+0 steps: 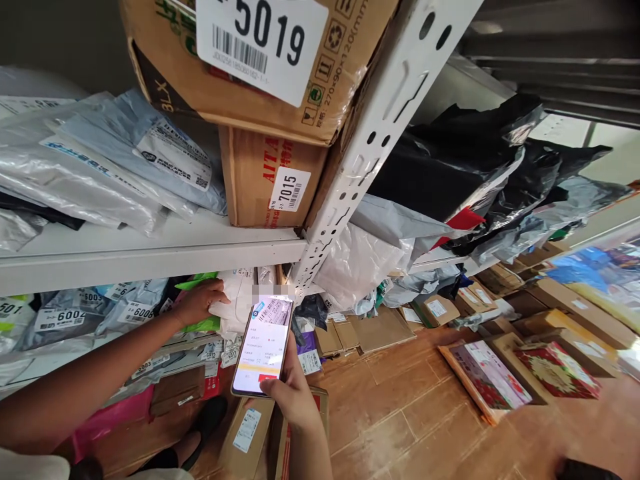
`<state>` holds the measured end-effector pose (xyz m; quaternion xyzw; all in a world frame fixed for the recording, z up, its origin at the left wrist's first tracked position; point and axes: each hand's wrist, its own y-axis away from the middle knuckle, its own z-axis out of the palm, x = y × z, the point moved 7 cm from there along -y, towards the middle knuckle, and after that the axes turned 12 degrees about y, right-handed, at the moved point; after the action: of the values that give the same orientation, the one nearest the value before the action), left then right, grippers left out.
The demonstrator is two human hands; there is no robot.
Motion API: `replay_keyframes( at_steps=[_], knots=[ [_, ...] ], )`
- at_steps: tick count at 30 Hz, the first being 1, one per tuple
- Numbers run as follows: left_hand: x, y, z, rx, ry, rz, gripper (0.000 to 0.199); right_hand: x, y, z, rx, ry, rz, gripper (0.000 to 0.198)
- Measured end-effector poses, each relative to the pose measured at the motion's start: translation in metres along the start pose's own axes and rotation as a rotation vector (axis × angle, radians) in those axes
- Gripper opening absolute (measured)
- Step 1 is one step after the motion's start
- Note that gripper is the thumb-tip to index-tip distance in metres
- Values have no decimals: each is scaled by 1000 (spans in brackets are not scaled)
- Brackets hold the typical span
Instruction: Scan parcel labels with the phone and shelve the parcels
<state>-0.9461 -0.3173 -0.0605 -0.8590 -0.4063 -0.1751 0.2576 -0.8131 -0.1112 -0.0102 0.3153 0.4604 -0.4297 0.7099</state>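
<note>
My right hand (293,393) holds a smartphone (261,350) upright, its thumb on a red button low on the lit screen. A barcode label shows in the upper part of that screen. Reaching in over the lower shelf, my left hand (203,303) has its fingers closed on a white parcel bag (235,287) behind the phone. A bright green parcel bag (200,323) lies under and beside this hand. Grey parcel bags with number labels, one of them a bag marked 6002 (63,319), fill the shelf to the left.
A white perforated shelf post (350,180) rises close to my right hand. Above are a carton labelled 5019 (250,73) and a carton labelled 7015 (273,177). Black parcel bags (445,160) sit on the right shelf. Cartons (245,440) stand on the brown tiled floor (390,413).
</note>
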Motion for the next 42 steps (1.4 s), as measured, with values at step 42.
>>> replay_keyframes(
  at_steps=[42],
  knots=[
    [9, 1, -8, 63, 19, 81, 27, 43, 53, -9, 185, -173, 7, 119]
  ],
)
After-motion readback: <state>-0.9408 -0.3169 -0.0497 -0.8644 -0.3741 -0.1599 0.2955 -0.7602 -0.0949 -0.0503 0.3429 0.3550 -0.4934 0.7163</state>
